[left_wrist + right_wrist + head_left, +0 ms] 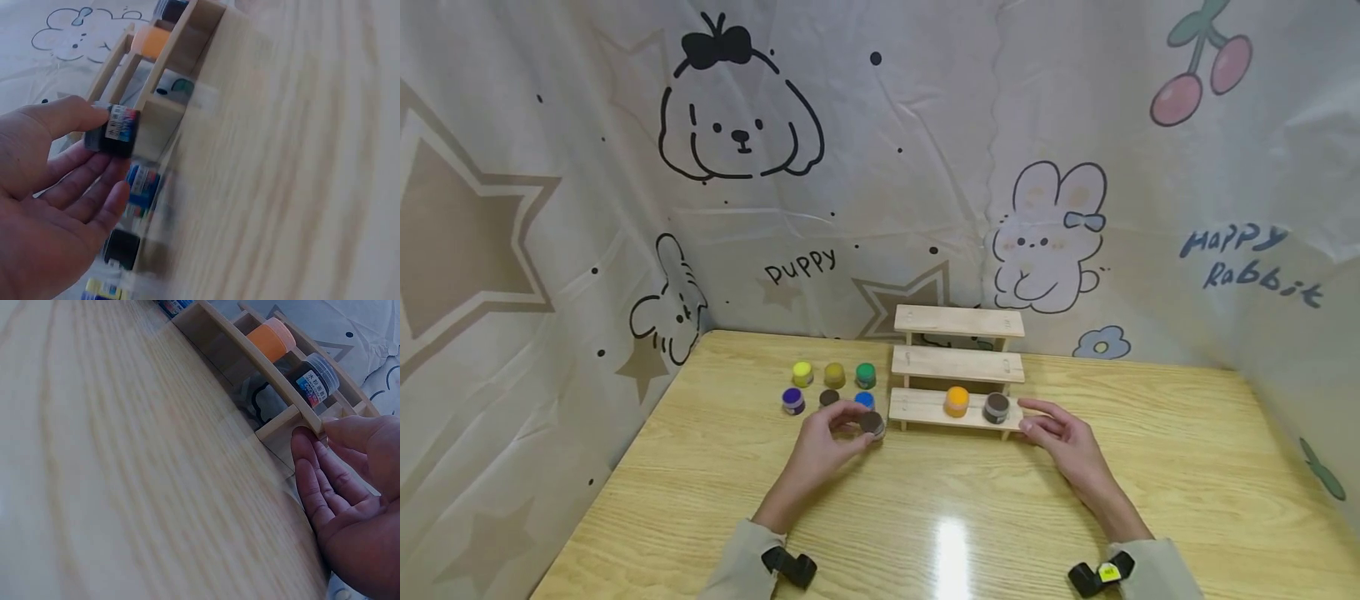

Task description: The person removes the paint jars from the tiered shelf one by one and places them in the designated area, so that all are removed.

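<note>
My left hand [827,442] pinches a small dark paint jar [119,130] between thumb and fingers, left of the wooden tiered rack [957,363]. A label with coloured print faces the left wrist camera. At the rack's right end, my right hand [1072,446] grips the end of the lowest shelf, thumb on top and fingers beneath, as the right wrist view shows. On that shelf stand an orange paint jar [957,402] and a dark brown paint jar [315,380], side by side near its right half. Both upper shelves hold nothing.
Left of the rack, several paint jars stand in two rows on the wooden table [880,517]: yellow [802,373], olive [834,375] and green [866,375] behind; purple [793,401], dark [829,398] and blue [865,401] in front. A printed curtain [880,167] hangs behind.
</note>
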The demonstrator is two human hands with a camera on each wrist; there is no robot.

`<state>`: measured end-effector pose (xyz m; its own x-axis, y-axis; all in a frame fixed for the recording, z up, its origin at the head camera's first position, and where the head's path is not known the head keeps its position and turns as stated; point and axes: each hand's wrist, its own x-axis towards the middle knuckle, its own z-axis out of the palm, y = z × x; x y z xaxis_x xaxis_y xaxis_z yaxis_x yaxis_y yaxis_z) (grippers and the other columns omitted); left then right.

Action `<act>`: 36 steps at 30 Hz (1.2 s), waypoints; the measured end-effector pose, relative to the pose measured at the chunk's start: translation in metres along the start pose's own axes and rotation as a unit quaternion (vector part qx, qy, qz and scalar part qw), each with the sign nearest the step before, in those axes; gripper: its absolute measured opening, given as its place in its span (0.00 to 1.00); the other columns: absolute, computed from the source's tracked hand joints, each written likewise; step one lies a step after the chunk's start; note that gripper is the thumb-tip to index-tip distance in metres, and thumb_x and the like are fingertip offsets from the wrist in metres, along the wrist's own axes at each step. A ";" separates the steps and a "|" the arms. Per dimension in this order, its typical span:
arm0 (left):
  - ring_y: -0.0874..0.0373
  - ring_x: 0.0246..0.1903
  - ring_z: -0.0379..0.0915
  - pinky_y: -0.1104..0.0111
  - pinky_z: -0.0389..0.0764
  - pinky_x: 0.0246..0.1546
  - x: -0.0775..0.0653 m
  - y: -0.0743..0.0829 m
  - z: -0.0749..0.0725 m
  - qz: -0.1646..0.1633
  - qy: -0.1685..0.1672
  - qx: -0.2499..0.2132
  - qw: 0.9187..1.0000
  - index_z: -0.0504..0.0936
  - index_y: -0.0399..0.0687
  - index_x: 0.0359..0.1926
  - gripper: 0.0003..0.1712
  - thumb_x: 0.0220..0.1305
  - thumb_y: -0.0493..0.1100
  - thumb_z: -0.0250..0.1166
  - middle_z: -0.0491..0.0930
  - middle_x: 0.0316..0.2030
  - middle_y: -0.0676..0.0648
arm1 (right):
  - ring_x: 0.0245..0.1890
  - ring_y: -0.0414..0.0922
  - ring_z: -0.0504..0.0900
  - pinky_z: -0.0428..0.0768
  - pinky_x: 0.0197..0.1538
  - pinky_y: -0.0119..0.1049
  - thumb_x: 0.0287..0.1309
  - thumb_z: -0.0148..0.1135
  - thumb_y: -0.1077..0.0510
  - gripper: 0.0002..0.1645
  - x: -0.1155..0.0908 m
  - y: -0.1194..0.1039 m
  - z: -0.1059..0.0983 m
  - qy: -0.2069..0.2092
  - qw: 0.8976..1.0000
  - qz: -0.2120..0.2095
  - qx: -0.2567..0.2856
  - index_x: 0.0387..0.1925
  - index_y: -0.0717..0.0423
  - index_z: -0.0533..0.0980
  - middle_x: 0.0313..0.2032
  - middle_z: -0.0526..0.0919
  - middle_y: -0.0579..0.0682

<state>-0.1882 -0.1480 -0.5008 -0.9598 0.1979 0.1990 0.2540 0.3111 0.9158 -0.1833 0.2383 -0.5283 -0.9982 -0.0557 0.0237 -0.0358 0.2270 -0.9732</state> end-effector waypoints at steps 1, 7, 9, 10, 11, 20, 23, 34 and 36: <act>0.48 0.49 0.82 0.56 0.84 0.53 -0.001 -0.001 -0.002 -0.001 -0.006 0.006 1.000 0.84 0.39 0.51 0.19 0.57 0.29 0.75 0.84 0.47 0.44 | 0.45 0.36 0.86 0.83 0.50 0.28 0.73 0.63 0.51 0.28 0.000 0.000 0.000 0.001 1.000 -0.001 -0.001 0.68 0.60 0.73 0.49 0.87 0.59; 0.51 0.44 0.83 0.58 0.85 0.50 -0.003 -0.007 -0.011 -0.001 -0.037 0.038 0.999 0.85 0.39 0.49 0.17 0.58 0.31 0.76 0.85 0.45 0.44 | 0.46 0.36 0.86 0.83 0.50 0.27 0.73 0.62 0.51 0.28 -0.002 0.000 0.000 0.002 1.000 -0.002 -0.011 0.68 0.59 0.73 0.50 0.87 0.60; 0.51 0.44 0.84 0.59 0.85 0.50 -0.002 -0.009 -0.013 -0.008 -0.042 0.049 0.998 0.85 0.40 0.48 0.16 0.58 0.32 0.76 0.85 0.45 0.44 | 0.46 0.37 0.86 0.83 0.50 0.27 0.73 0.62 0.51 0.28 -0.003 0.000 0.001 0.002 1.000 0.001 -0.012 0.68 0.60 0.73 0.50 0.87 0.60; 0.52 0.44 0.84 0.60 0.85 0.49 -0.002 -0.010 -0.014 -0.011 -0.045 0.052 0.998 0.85 0.40 0.48 0.16 0.58 0.32 0.76 0.85 0.45 0.44 | 0.46 0.37 0.86 0.83 0.50 0.27 0.73 0.62 0.51 0.28 -0.003 0.000 0.001 0.003 1.000 0.002 -0.012 0.68 0.60 0.73 0.49 0.87 0.60; 0.51 0.44 0.84 0.60 0.85 0.50 -0.002 -0.011 -0.016 -0.013 -0.047 0.054 0.997 0.85 0.39 0.48 0.16 0.58 0.32 0.76 0.85 0.45 0.44 | 0.46 0.37 0.86 0.83 0.50 0.27 0.73 0.62 0.51 0.28 -0.003 0.000 0.001 0.004 1.000 0.003 -0.011 0.68 0.60 0.73 0.49 0.87 0.60; 0.48 0.45 0.83 0.58 0.86 0.47 0.000 -0.016 -0.023 -0.015 -0.065 0.066 0.996 0.85 0.37 0.49 0.17 0.58 0.32 0.76 0.85 0.46 0.42 | 0.46 0.36 0.86 0.83 0.50 0.27 0.73 0.62 0.51 0.28 -0.001 -0.001 0.001 0.006 1.000 0.001 -0.011 0.68 0.60 0.73 0.49 0.87 0.60; 0.48 0.46 0.82 0.58 0.85 0.48 0.000 -0.015 -0.024 -0.018 -0.072 0.061 0.995 0.85 0.36 0.50 0.17 0.59 0.31 0.75 0.85 0.47 0.41 | 0.45 0.35 0.86 0.83 0.50 0.27 0.73 0.62 0.52 0.28 0.000 0.000 0.001 0.006 1.000 0.004 -0.013 0.68 0.59 0.73 0.49 0.87 0.59; 0.46 0.48 0.82 0.55 0.85 0.50 0.000 -0.013 -0.027 -0.014 -0.081 0.051 0.995 0.84 0.35 0.51 0.17 0.60 0.31 0.74 0.84 0.48 0.39 | 0.45 0.37 0.86 0.84 0.49 0.28 0.73 0.62 0.52 0.28 0.000 -0.001 -0.001 0.001 1.000 -0.008 0.003 0.67 0.61 0.73 0.47 0.88 0.55; 0.44 0.48 0.81 0.53 0.84 0.51 0.000 -0.012 -0.027 -0.014 -0.081 0.049 0.995 0.84 0.34 0.51 0.18 0.60 0.31 0.75 0.84 0.49 0.38 | 0.45 0.37 0.87 0.84 0.50 0.28 0.73 0.62 0.53 0.28 -0.001 -0.002 -0.001 -0.001 1.000 -0.009 0.008 0.68 0.62 0.72 0.47 0.88 0.55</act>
<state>-0.1945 -0.1766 -0.5024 -0.9370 0.3324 0.1074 0.2449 0.4058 0.8805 -0.1825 0.2386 -0.5265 -0.9973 -0.0622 0.0401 -0.0525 0.2113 -0.9760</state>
